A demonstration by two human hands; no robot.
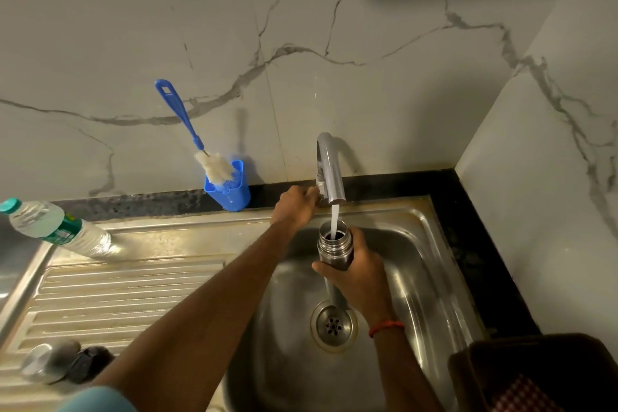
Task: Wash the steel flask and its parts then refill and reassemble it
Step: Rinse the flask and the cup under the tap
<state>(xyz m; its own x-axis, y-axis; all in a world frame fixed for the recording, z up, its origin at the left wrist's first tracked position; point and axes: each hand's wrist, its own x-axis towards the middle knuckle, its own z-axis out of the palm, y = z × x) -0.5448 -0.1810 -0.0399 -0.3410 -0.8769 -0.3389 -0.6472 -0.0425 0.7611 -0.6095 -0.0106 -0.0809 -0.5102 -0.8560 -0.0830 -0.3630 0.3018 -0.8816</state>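
Filling: steel flask [335,246] held upright under the tap [329,170], lid off, water stream [334,221] dropping straight into the open mouth.
Flask position: inside the outline of the sink basin [418,244], above the drain [333,324], lifted clear of the basin floor, threaded neck uppermost.
Right hand [359,274]: wrapped round the flask body just below the threaded rings, clamped on it.
Left hand [294,206]: reached across to the tap handle [320,192], fingers curled on it.
Hands: apart, one on the handle, one on the flask.
Handling (judged): rigid steel wall, no give under grip; smooth and wet, so probably slippery; gaining weight while filling; not fragile, though likely to dent if dropped into the basin.
Hold point (judged): mid-body, full wrap, below the rings; threads left free for the cap; support under the base advisable once full.
Loose parts: steel cap [46,363] and dark stopper [88,363], side by side on the drainboard [133,294] at lower left; blurred, exact form not readable.
Count: flasks 1; loose flask parts 2; taps 1; bottle brush [187,124] 1, bristles down in blue holder [230,192] 1; plastic water bottle [57,231] 1, at the drainboard's far left edge.
Other: red thread [386,328] on right wrist; dark object with checked cloth at lower right, identity unclear.
Stage (judged): rinse or refill, not decidable from this view; reassembly not yet done.
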